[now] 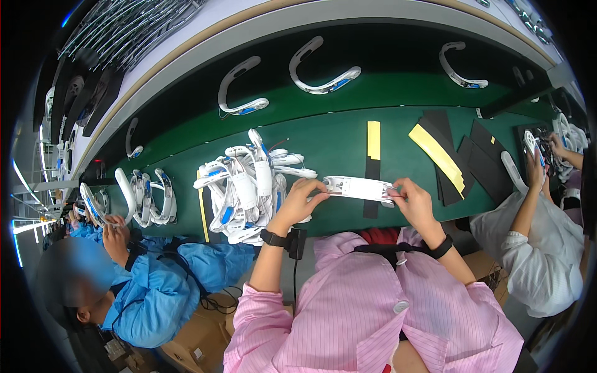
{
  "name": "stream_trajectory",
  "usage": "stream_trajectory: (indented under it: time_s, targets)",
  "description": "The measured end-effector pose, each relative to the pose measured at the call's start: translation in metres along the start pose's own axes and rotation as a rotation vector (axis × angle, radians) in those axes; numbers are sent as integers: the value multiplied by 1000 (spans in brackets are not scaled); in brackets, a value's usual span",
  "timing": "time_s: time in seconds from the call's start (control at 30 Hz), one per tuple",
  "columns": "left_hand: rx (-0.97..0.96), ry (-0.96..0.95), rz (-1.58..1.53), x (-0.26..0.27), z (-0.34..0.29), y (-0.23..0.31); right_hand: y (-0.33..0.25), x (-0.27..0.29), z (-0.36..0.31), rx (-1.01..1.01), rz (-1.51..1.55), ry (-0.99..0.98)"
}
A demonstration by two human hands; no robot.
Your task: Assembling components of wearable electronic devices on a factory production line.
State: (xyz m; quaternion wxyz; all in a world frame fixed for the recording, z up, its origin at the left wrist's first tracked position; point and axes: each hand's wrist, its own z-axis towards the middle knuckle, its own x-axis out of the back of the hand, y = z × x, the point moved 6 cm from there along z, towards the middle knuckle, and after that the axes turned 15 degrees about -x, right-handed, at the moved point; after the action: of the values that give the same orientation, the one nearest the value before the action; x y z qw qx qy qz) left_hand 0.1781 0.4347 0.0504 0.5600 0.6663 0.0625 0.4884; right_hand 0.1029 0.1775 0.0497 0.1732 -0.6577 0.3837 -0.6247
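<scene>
A white curved plastic band (357, 188), with small fittings showing along its inner side, is stretched level between my two hands above the near edge of the green table (339, 137). My left hand (300, 200) pinches its left end between thumb and fingers. At the other end my right hand (413, 204) grips it, near what look like thin wires. Behind the band lies a black strip (371, 210) with a yellow strip (374, 140) on its far part. A heap of similar white bands (247, 189), some with blue parts, sits left of my left hand.
Black sheets (482, 152) and a wide yellow strip (439, 160) lie to the right. Several curved white bands (320, 87) rest along the far side. A co-worker in blue (155, 298) handles a band at left; another in white (528, 255) works at right.
</scene>
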Motion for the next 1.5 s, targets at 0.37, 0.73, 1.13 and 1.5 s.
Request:
stream_trajectory:
  time_s: [0.37, 0.73, 1.13, 1.5]
  targets:
    - [147, -33, -384, -2, -9, -19, 1, 5, -8, 56, 329, -45]
    - [20, -319, -294, -14, -12, -8, 19, -13, -32, -271, 636, -882]
    - [-94, -70, -158, 8, 40, 12, 52, -10, -24, -280, 754, -670]
    - [73, -1256, -257, -114, 68, 53, 2, 1, -27, -20, 274, -607]
